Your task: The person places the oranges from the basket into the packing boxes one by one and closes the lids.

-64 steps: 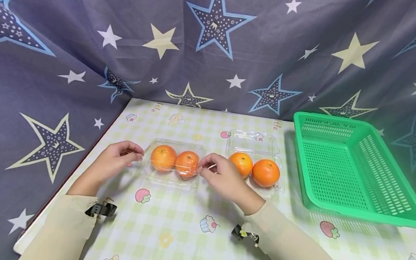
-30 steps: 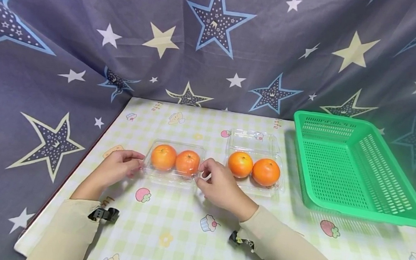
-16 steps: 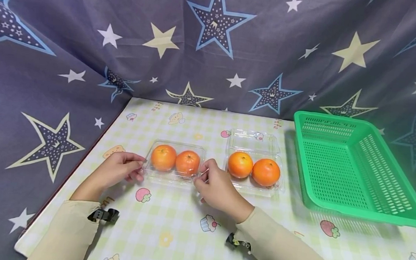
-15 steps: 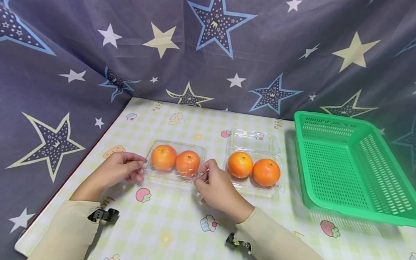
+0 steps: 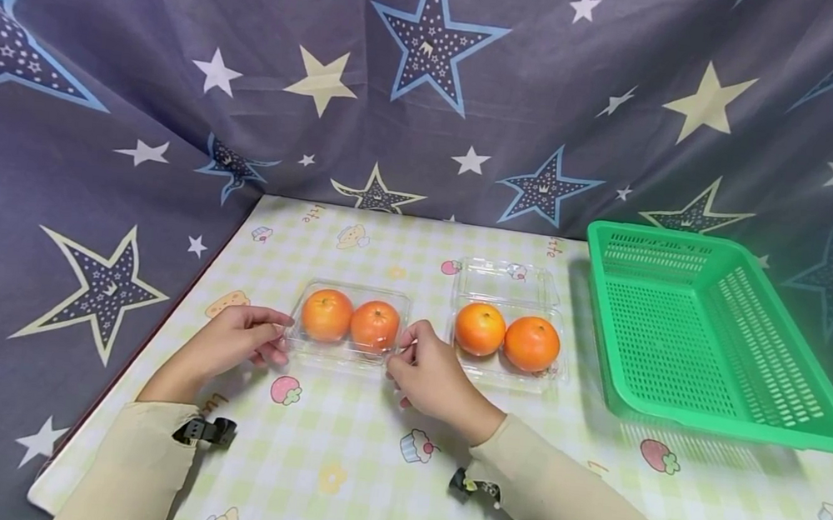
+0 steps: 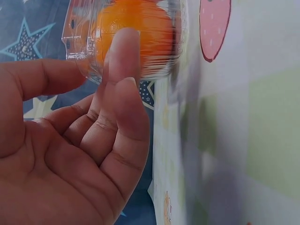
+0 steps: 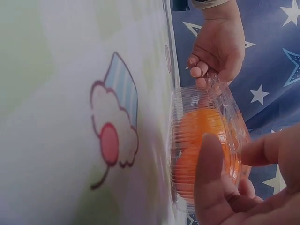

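Note:
A clear plastic clamshell box [image 5: 343,357] holds two oranges [image 5: 326,315] side by side, its lid lying over them. At its left end my left hand [image 5: 231,341] pinches the edge, thumb above and fingers against the side; the left wrist view shows the fingertips [image 6: 125,51] on the ribbed wall. My right hand [image 5: 432,372] pinches the front right corner between thumb and fingers. The right wrist view shows both hands at opposite ends of the box [image 7: 185,187]. To its right, a second clamshell box [image 5: 499,377] contains two more oranges [image 5: 532,344], its lid [image 5: 506,284] folded back.
On the right of the table stands a green plastic basket [image 5: 727,428] with slotted walls. A checked tablecloth [image 5: 339,437] with printed fruit and cakes covers the table. Behind and left hangs a dark star-patterned curtain [image 5: 413,142].
Over the two seconds the near box's lid has come down over the oranges. My right hand has slid slightly toward the front corner; my left hand has shifted a little. The second box is unmoved.

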### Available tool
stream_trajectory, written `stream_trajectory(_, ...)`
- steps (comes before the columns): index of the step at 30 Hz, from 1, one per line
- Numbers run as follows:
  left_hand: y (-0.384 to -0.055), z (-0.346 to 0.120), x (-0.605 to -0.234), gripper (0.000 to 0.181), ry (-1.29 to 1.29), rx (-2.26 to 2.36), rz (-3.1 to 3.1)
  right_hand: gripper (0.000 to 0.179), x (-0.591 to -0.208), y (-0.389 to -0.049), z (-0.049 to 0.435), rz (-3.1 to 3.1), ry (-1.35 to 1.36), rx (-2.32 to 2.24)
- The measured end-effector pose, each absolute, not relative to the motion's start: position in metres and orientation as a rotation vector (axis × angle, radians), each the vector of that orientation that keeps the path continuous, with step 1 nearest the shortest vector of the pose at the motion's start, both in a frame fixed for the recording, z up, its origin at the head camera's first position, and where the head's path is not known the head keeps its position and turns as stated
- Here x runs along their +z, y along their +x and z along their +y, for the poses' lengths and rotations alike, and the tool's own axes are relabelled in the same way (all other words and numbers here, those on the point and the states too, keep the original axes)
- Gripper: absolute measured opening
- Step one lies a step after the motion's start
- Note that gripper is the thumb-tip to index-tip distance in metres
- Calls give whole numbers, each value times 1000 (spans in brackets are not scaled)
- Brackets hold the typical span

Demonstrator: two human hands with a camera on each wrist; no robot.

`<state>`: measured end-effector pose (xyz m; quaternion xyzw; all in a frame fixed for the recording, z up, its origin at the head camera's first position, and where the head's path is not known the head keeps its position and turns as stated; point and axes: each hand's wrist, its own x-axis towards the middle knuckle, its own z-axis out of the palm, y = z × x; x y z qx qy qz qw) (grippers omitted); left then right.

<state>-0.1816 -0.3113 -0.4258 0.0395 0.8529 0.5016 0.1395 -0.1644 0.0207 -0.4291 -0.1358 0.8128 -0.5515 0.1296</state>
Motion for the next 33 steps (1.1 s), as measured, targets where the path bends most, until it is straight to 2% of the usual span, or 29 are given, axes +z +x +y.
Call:
stream_trajectory(16, -179, -314, -427, 48, 78, 1573, 2284, 24, -432, -166, 17, 2197, -269, -1717)
stream_trajectory(33, -177, -311, -426, 48, -2, 1640, 2177, 25, -435, -165, 14, 1988, -132, -1882)
